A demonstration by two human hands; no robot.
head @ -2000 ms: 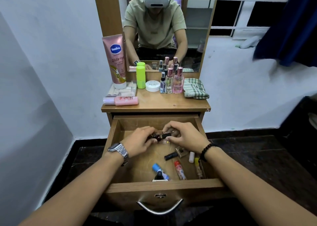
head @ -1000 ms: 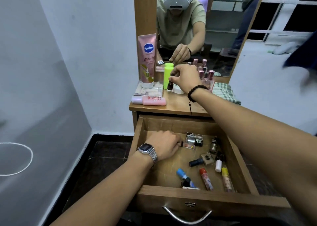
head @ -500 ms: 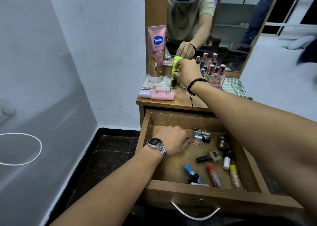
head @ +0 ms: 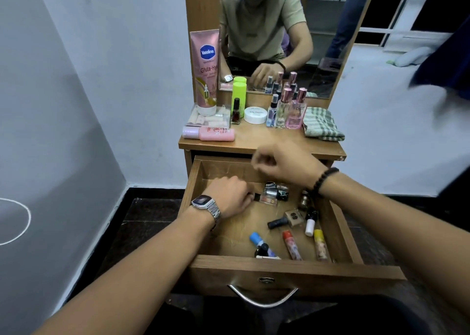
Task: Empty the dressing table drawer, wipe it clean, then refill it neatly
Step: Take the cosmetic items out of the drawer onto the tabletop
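The wooden drawer [head: 292, 268] is pulled out and holds several small cosmetics: a blue-capped tube [head: 254, 238], a red-capped tube [head: 291, 245], a yellow-capped tube [head: 320, 244], a black-capped beige bottle [head: 287, 220] and silver-capped bottles [head: 276, 192]. My left hand [head: 229, 195] is low in the drawer's back left, and its fingertips pinch the dark cap of a small clear bottle [head: 268, 200]. Above the drawer's back edge hovers my right hand [head: 284, 164], loosely curled and holding nothing. A dark nail polish bottle [head: 236, 112] stands on the table top [head: 267, 142].
On the table top stand a pink lotion tube [head: 206, 72], a green bottle [head: 239, 95], a white jar [head: 255, 114] and perfume bottles [head: 287, 108]. A pink bottle [head: 211, 133] lies at the front left. A folded checked cloth [head: 321, 125] sits at the right. A mirror rises behind.
My right hand carried the dark nail polish bottle from the drawer to the table top, let it go and came back over the drawer. My left hand stayed in the drawer.
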